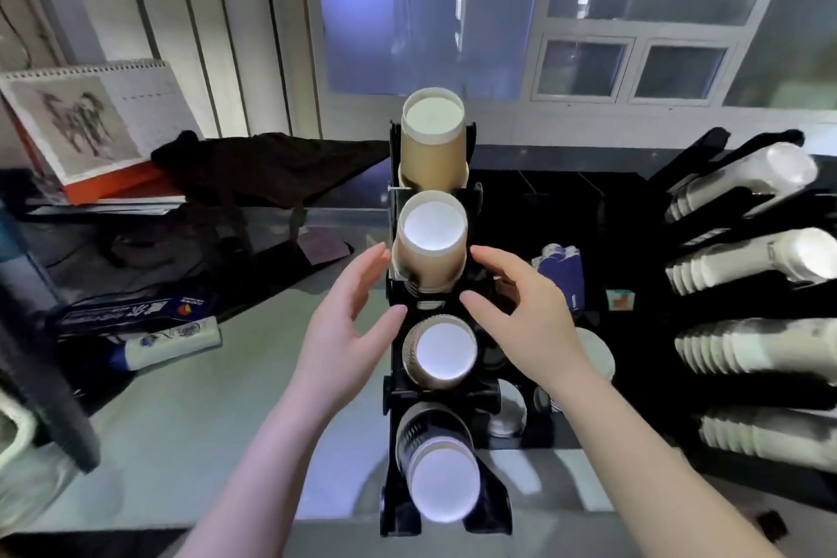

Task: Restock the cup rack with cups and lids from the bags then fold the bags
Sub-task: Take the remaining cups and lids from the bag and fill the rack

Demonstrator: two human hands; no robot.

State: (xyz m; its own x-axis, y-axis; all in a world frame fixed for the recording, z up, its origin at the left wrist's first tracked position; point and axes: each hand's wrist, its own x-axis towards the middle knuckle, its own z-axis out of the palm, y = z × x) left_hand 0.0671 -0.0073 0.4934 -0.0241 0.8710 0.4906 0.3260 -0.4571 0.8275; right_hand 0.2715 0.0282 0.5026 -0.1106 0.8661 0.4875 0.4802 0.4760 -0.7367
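Cup rack (pixel 395 285) stands on the counter, four slots full of cups.
Left hand (pixel 351 322) and right hand (pixel 525 313) are open, holding nothing, either side of the second stack (pixel 430 240), maybe to steady it.

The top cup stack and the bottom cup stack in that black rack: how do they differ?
The top cup stack is plain tan; the bottom cup stack is dark with ribbed rims. The top one sits farthest from the camera, the bottom one nearest. Both show white bases and sit in the same black rack.
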